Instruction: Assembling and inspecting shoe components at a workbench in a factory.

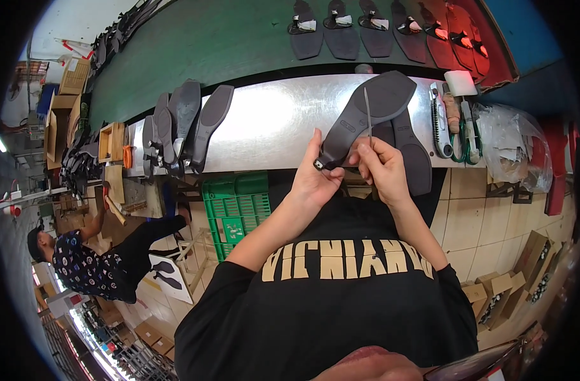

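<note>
A green-topped table (239, 38) stretches across the upper frame. A cream tiled floor (493, 216) shows at right. A white lamp (0, 143) glows at far left.

- Black T-shirt (341, 305) at 5 o'clock: one line of large, blocky cream letters across the chest, upside down in this view, a thin dark split running through them.
- Dark sole (352, 120) toward 1 o'clock: two small framed marks on the narrow part; what they say is too tiny to read.
- Patterned shirt (94, 265) on a co-worker, between 8 and 9 o'clock: scattered small pale and coloured emblems, too small to make out.
- White board (180, 293) at 8 o'clock: dark sole-like shapes, with no legible lettering.
</note>
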Available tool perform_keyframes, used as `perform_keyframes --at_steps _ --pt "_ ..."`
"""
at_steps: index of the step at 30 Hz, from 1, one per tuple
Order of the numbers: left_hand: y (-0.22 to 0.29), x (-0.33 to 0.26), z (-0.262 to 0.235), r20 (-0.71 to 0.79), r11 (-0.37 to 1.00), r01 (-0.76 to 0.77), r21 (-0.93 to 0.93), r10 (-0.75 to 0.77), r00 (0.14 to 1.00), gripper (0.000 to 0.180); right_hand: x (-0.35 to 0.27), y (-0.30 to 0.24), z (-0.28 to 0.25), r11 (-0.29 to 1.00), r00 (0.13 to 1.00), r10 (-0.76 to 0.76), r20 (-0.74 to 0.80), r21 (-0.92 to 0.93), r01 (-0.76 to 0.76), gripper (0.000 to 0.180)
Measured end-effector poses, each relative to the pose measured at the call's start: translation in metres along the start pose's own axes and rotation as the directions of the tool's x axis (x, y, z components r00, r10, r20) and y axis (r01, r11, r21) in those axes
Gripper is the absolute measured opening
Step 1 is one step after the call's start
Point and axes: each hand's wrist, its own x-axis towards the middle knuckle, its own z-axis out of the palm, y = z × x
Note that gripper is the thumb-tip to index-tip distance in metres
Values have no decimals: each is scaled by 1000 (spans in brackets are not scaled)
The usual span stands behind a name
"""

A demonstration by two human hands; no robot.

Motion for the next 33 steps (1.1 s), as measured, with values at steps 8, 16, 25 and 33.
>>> perform_keyframes --at_steps 8,16,25,33 --pt "19 -4 4 165 798 -492 348 464 870 55 -27 -17 3 972 969 165 181 -195 -129 53" --pt "10 -2 8 129 691 -587 422 595 793 64 -28 2 24 976 950 206 237 25 -217 53" --pt "17 -8 3 204 623 -663 416 647 735 77 -31 -19 17 981 987 78 143 -190 -50 20" --pt "33 -30 10 502 247 -750 613 611 612 109 -26 -3 21 478 789 -532 307 -661 579 13"
